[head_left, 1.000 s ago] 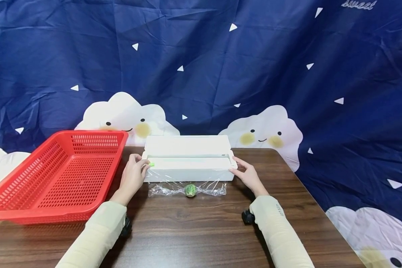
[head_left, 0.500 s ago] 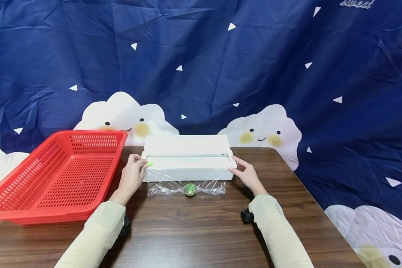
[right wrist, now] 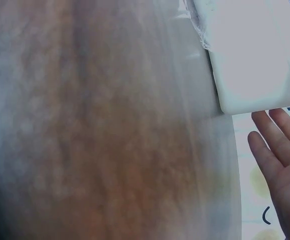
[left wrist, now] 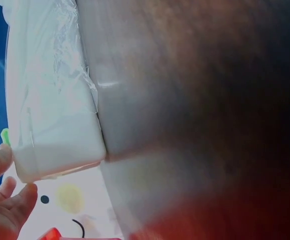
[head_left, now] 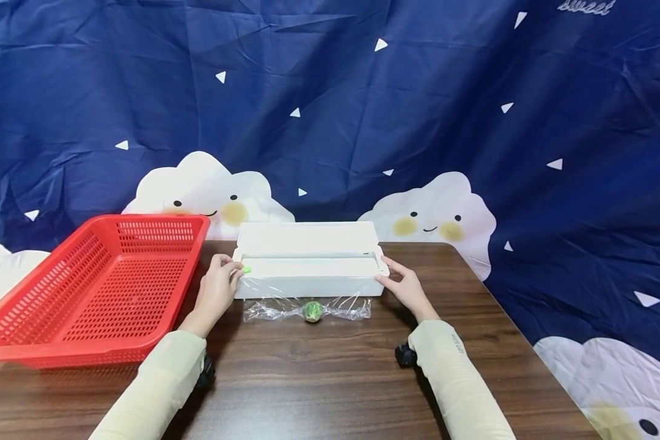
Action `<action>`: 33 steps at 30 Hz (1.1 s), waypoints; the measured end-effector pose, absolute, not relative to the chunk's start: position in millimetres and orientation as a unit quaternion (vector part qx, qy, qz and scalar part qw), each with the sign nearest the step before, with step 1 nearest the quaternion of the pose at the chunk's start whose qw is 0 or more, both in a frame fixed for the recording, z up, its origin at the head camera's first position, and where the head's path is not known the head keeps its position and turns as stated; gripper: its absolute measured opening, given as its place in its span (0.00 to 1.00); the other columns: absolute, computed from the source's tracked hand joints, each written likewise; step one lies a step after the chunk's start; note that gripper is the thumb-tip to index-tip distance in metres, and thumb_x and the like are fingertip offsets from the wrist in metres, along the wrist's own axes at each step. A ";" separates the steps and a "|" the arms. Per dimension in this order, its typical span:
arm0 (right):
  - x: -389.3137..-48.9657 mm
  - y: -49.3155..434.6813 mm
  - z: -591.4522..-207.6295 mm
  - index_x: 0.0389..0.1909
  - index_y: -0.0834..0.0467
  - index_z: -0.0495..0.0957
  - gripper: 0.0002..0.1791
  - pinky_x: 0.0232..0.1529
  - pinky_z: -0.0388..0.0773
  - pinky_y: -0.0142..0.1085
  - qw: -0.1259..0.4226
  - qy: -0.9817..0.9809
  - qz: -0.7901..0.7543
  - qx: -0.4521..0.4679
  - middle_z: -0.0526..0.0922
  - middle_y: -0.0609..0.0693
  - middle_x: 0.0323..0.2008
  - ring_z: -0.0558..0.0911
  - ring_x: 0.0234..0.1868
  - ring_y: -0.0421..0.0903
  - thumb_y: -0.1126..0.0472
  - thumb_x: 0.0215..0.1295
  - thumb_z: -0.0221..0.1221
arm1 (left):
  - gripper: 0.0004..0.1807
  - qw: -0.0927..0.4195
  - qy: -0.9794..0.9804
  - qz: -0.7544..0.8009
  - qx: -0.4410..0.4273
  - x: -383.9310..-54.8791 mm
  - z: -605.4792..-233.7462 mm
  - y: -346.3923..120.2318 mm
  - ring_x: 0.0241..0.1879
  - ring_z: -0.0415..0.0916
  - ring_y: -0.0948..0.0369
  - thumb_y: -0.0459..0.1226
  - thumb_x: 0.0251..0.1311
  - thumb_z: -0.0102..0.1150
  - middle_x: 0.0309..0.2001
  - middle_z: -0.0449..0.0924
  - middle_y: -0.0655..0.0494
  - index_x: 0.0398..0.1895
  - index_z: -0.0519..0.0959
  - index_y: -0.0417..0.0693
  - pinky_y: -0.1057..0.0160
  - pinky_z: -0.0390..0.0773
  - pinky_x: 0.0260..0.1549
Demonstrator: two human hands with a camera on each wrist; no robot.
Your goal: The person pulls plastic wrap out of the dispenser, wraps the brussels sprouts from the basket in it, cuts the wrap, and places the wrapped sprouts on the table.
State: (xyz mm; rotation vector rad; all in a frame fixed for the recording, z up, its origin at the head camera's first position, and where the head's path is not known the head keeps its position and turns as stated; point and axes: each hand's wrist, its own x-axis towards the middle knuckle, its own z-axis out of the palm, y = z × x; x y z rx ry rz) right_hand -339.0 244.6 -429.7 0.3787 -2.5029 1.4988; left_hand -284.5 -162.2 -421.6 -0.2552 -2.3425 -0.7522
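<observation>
A long white cling film dispenser (head_left: pixel 308 287) stands on the table with its lid (head_left: pixel 308 238) raised. My left hand (head_left: pixel 216 292) is at its left end, fingertips pinching at a small green cutter slider (head_left: pixel 247 269); in the left wrist view the slider (left wrist: pixel 5 136) shows just past a fingertip. At the opposite end, my right hand (head_left: pixel 409 292) touches the box with nearly straight fingers, whose tips meet the end wall in the right wrist view. Clear cling film (head_left: pixel 277 310) hangs over the front onto the table, around a small round green vegetable (head_left: pixel 311 311).
A red perforated plastic basket (head_left: pixel 121 287) stands on the left side of the brown wooden table (head_left: pixel 302 385). Behind the table hangs a blue cloth (head_left: pixel 330 110) printed with white clouds. The table's right edge slants away beyond my right arm.
</observation>
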 end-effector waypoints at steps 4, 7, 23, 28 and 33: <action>-323.2 237.7 -414.2 0.61 0.63 0.68 0.29 0.44 0.71 0.39 0.090 -0.849 0.506 0.122 0.78 0.64 0.44 0.75 0.46 0.57 0.62 0.58 0.63 | 0.06 0.326 -0.896 -0.285 -0.096 -284.6 -423.1 -161.9 0.31 0.73 0.46 0.29 0.55 0.61 0.42 0.68 0.43 0.35 0.81 0.38 0.49 0.72 0.27; -321.1 236.8 -412.4 0.61 0.64 0.68 0.30 0.43 0.70 0.38 0.090 -0.846 0.512 0.121 0.78 0.64 0.45 0.75 0.46 0.56 0.62 0.57 0.63 | 0.06 0.328 -0.896 -0.284 -0.096 -284.5 -423.1 -161.8 0.31 0.73 0.46 0.29 0.55 0.61 0.42 0.68 0.43 0.35 0.81 0.38 0.49 0.72 0.27; -345.0 247.6 -438.7 0.61 0.56 0.70 0.32 0.51 0.68 0.43 0.105 -0.842 0.515 0.120 0.79 0.58 0.47 0.75 0.48 0.50 0.55 0.55 0.66 | 0.05 0.339 -0.892 -0.280 -0.104 -285.6 -423.1 -161.5 0.32 0.73 0.46 0.28 0.54 0.61 0.40 0.69 0.42 0.34 0.81 0.37 0.48 0.73 0.28; -335.2 241.5 -425.9 0.60 0.62 0.69 0.30 0.51 0.68 0.47 0.104 -0.834 0.525 0.133 0.78 0.63 0.47 0.75 0.47 0.55 0.61 0.56 0.65 | 0.04 0.339 -0.894 -0.273 -0.109 -286.4 -422.9 -162.4 0.35 0.74 0.46 0.26 0.54 0.60 0.41 0.71 0.43 0.33 0.80 0.36 0.48 0.73 0.31; -320.9 234.6 -412.0 0.60 0.66 0.68 0.29 0.50 0.67 0.50 0.104 -0.833 0.526 0.137 0.75 0.65 0.50 0.74 0.48 0.58 0.65 0.57 0.63 | 0.04 0.332 -0.895 -0.278 -0.111 -286.6 -423.3 -163.6 0.38 0.74 0.47 0.25 0.53 0.60 0.41 0.73 0.44 0.32 0.78 0.36 0.47 0.73 0.33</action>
